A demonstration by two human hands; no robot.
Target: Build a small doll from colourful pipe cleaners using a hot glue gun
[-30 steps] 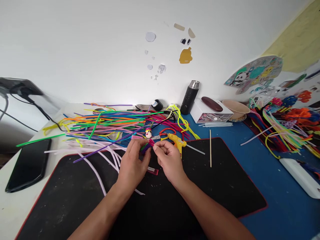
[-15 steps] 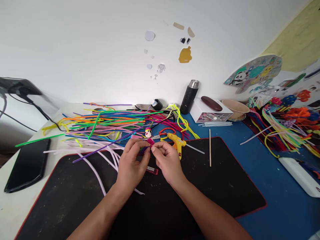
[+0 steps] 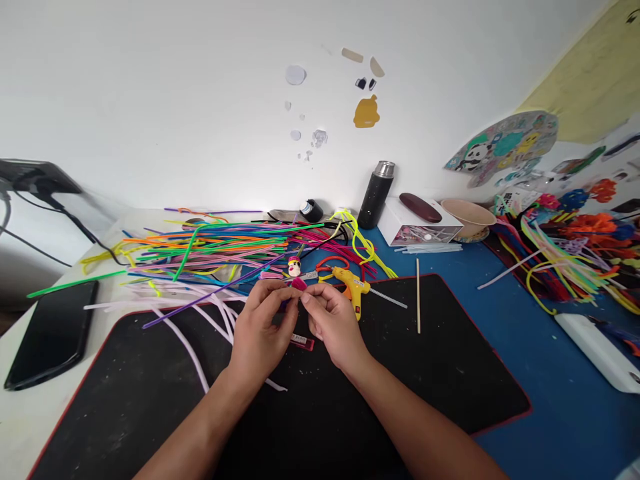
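Above the black mat [image 3: 430,373], my left hand [image 3: 264,327] and my right hand [image 3: 334,325] meet with fingertips pinched together. Between them is a small magenta fuzzy piece [image 3: 299,284], with a bit of purple under the left fingers; most of it is hidden. A small figure with a white face [image 3: 294,267] stands just beyond the fingertips. To the right of it lies a yellow glue gun [image 3: 356,288] with a clear stick in its back. A red-and-white packet [image 3: 303,342] shows between my wrists.
Many coloured pipe cleaners [image 3: 225,243] lie at the back left. A phone [image 3: 53,333] is at far left, a wooden stick [image 3: 419,297] on the mat. Behind stand a black flask [image 3: 376,197], a white box [image 3: 420,223] and a bowl [image 3: 467,217]. More pipe cleaners [image 3: 570,253] lie right.
The whole view has shifted slightly. My fingertips have closed in over the magenta piece, and less of the purple part shows. Both hands stay in nearly the same place.
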